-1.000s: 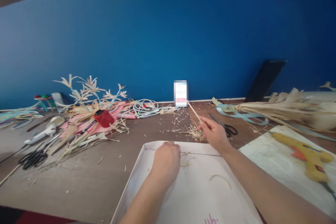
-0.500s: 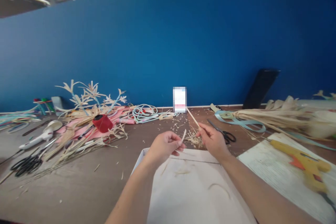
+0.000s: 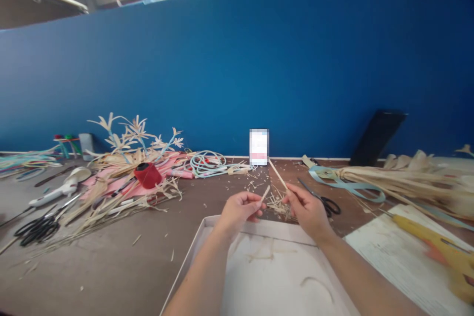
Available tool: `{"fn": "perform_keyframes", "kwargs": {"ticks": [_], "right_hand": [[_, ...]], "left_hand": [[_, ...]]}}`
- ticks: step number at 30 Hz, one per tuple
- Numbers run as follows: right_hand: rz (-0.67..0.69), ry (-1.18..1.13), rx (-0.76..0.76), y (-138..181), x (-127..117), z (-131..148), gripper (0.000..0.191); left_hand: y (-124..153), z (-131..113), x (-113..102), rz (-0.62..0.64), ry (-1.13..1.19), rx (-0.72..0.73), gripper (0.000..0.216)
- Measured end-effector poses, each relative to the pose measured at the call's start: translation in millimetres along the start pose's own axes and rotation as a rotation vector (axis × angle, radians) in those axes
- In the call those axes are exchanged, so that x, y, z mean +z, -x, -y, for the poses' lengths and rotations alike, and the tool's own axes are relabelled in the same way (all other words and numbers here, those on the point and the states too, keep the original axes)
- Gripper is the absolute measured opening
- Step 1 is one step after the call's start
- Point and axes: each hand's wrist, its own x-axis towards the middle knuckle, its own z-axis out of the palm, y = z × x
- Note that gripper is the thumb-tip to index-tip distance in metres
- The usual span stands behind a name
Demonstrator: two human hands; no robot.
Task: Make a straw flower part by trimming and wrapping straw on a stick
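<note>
My left hand (image 3: 240, 209) is closed in a pinch on a short pale straw piece (image 3: 264, 192) that sticks up from the fingertips. My right hand (image 3: 305, 206) pinches a thin wooden stick (image 3: 278, 174) that slants up and away to the left. Both hands hover close together above the far edge of a shallow white box lid (image 3: 207, 232), which holds a few curled straw scraps. A small heap of straw trimmings (image 3: 276, 202) lies on the brown table just beyond my fingers.
Black scissors (image 3: 326, 201) lie right of my right hand. A yellow glue gun (image 3: 440, 249) rests on a white board at the right. A bundle of dried leaves (image 3: 400, 177) is behind it. Left: straw flowers (image 3: 133, 133), red thread spool (image 3: 147, 175), more scissors (image 3: 35, 229).
My left hand rose from the box lid with a straw piece pinched in it and came up beside the right hand. The view tilted slightly upward.
</note>
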Motion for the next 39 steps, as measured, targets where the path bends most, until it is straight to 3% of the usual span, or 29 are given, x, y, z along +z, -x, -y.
{"fn": "perform_keyframes", "kwargs": {"ticks": [10,14,18,22,26,30,39], "right_hand": [[0.119,-0.032,-0.107,13.6,0.9,22.2,0.034],[0.266,-0.196,0.029,14.2,1.7,31.6,0.045],[0.485,-0.312,0.191,11.8,0.9,36.8,0.053],[0.578,-0.37,0.245,11.5,-1.7,42.4,0.052],[0.615,-0.351,0.24,12.5,-1.6,41.2,0.046],[0.539,-0.343,0.216,13.2,3.3,30.3,0.041],[0.463,-0.273,0.184,12.6,5.5,26.8,0.041]], "left_hand": [[-3.5,6.0,8.5,-0.052,0.083,-0.012,0.021],[-2.9,3.1,6.4,-0.029,0.155,-0.013,0.021],[1.5,-0.7,5.5,0.079,0.268,-0.039,0.025],[3.7,-1.6,4.9,0.175,0.404,-0.104,0.025],[3.6,-1.6,3.6,0.221,0.513,-0.145,0.024],[4.3,-1.3,4.3,0.252,0.553,-0.183,0.02],[3.4,0.3,6.2,0.165,0.429,-0.125,0.019]]}}
